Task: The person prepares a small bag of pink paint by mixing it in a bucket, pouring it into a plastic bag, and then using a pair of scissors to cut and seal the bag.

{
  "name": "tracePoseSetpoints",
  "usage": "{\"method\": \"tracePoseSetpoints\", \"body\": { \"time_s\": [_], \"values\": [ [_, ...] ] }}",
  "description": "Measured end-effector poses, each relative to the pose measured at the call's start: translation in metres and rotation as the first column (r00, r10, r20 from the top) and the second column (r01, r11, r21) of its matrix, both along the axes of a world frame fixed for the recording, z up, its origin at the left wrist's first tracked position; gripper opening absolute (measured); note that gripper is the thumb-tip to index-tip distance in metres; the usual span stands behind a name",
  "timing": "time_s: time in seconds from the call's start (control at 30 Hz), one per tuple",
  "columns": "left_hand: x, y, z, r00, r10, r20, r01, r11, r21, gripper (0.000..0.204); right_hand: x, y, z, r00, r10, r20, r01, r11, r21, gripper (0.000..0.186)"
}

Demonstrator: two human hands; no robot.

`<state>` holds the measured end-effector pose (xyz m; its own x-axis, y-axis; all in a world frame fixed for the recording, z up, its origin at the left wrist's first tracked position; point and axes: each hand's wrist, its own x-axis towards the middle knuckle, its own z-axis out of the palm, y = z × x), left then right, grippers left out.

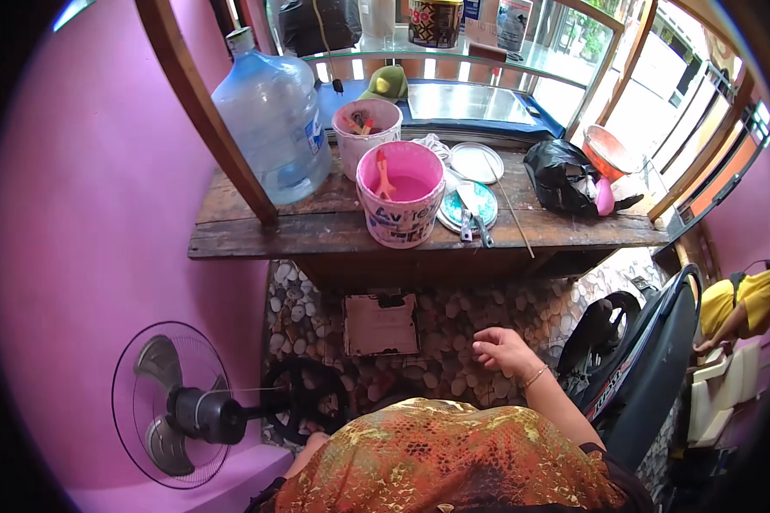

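My right hand (503, 352) hangs over the pebble-patterned floor, loosely curled and holding nothing, with fingers apart. Of my left arm only a bit of skin shows beside my patterned shirt; its fingers are hidden. Ahead on the wooden table stands a bucket of pink paint (412, 224) with an orange-handled paintbrush (384, 175) in it. Behind it is a second paint bucket (351, 147) with brushes inside. To their right, two scrapers (473, 214) lie on a lid smeared with turquoise (485, 198). A white lid (473, 162) and a thin stick (509, 205) lie nearby.
A large water jug (269, 128) stands at the table's left. A black plastic bag (556, 175) and an orange basin (606, 152) are at its right. Below left is a fan (201, 415); at right, a motorcycle (650, 368) and a person in yellow (744, 303).
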<state>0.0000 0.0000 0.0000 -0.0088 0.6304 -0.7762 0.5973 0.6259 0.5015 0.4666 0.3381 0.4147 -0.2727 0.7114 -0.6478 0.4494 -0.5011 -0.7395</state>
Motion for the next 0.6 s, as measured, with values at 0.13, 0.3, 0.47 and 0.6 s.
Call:
{"method": "tracePoseSetpoints", "body": {
  "time_s": [0.13, 0.3, 0.47, 0.6],
  "values": [
    [0.002, 0.161, 0.206, 0.935, 0.317, 0.160, -0.329, 0.943, 0.053, 0.017, -0.030, 0.065, 0.014, 0.998, -0.039, -0.043, 0.046, 0.985, 0.168, 0.039],
    [0.036, 0.278, 0.321, 0.637, 0.594, 0.492, -0.726, 0.676, 0.123, 0.019, -0.037, 0.118, 0.037, 0.984, -0.086, -0.157, 0.110, 0.983, 0.147, 0.035],
    [0.072, 0.388, 0.422, 0.596, 0.442, 0.671, -0.735, 0.636, 0.234, 0.025, -0.030, 0.203, 0.063, 0.984, 0.043, -0.173, 0.041, 0.889, 0.456, 0.031],
    [0.101, 0.434, 0.458, 0.547, 0.448, 0.707, -0.770, 0.601, 0.214, 0.042, -0.037, 0.288, 0.091, 0.977, 0.119, -0.176, -0.049, 0.932, 0.359, 0.040]
  ]
}}
